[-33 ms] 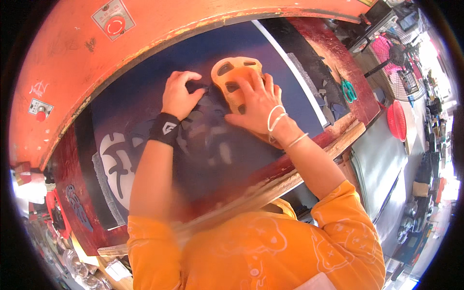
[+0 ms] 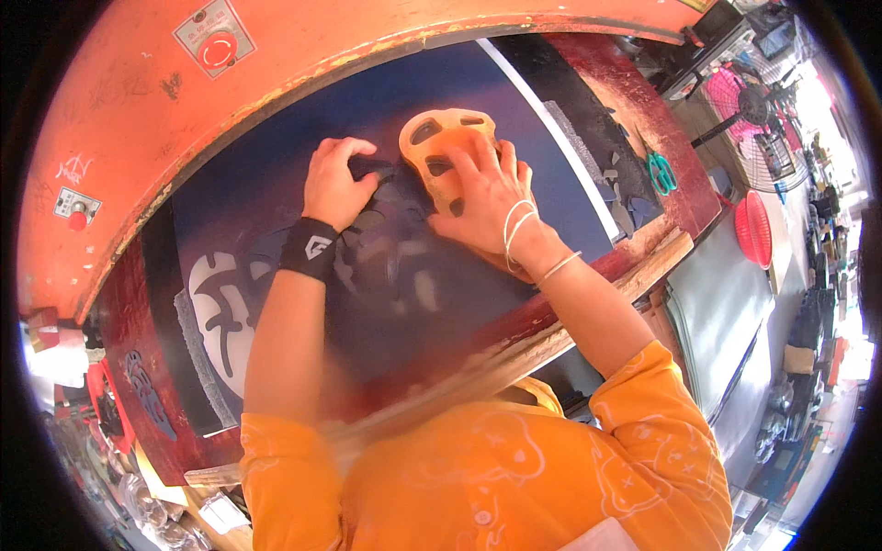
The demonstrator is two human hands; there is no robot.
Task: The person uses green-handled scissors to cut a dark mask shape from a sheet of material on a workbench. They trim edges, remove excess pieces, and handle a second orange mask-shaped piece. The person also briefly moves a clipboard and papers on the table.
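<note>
My right hand (image 2: 487, 188) lies over an orange-yellow, sole-shaped cutting die (image 2: 432, 170) with several openings. Its fingers spread across the top and the thumb reaches the near left edge. The die rests on a dark blue sheet (image 2: 303, 124). To its left, my left hand (image 2: 338, 182), with a black wristband, curls thumb and fingers around a dark cut piece (image 2: 367, 167); its hidden fingertips leave the exact grip unclear. Loose dark cut pieces (image 2: 390, 207) lie between and below my hands. A white cut-out shape (image 2: 220, 308) shows at the sheet's left.
An orange machine body (image 2: 129, 119) with a red push button (image 2: 219, 51) arches over the far side. Green-handled scissors (image 2: 661, 173) lie on the red board at right, near dark scraps (image 2: 643, 209). Beyond are a red basket (image 2: 753, 230) and a fan (image 2: 755, 106).
My left hand has shifted slightly left, and the dark piece by its fingers shows more. My right hand and the die have moved barely to the left.
</note>
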